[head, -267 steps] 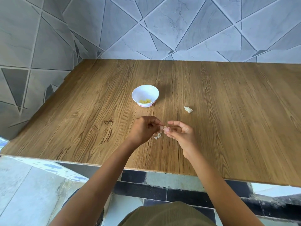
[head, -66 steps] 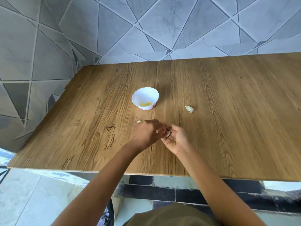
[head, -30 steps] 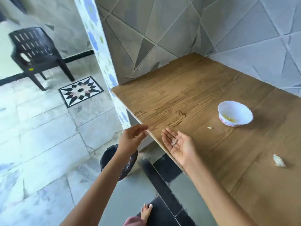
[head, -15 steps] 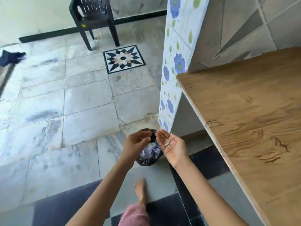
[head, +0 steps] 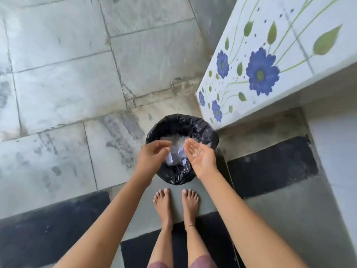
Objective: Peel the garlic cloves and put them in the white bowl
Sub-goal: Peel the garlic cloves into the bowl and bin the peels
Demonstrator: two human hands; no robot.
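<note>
I am looking straight down at the floor; the white bowl, the garlic cloves and the wooden table are out of view. My right hand [head: 201, 157] lies palm up with its fingers straight over the right side of a black-lined bin [head: 181, 122]. A few faint pale scraps of garlic skin [head: 196, 153] rest on the palm. My left hand [head: 152, 157] hovers over the bin's left rim, loosely curled, fingers apart and holding nothing. White paper scraps [head: 175, 149] lie inside the bin between the two hands.
The bin stands on a grey stone floor beside a white tiled pillar with blue flowers [head: 260, 70]. My bare feet [head: 164, 206] stand just behind the bin on a grey and black tiled strip.
The view has swung from the table down to the floor. Both hands have moved off the table edge and now sit over the bin, the right palm still turned up.
</note>
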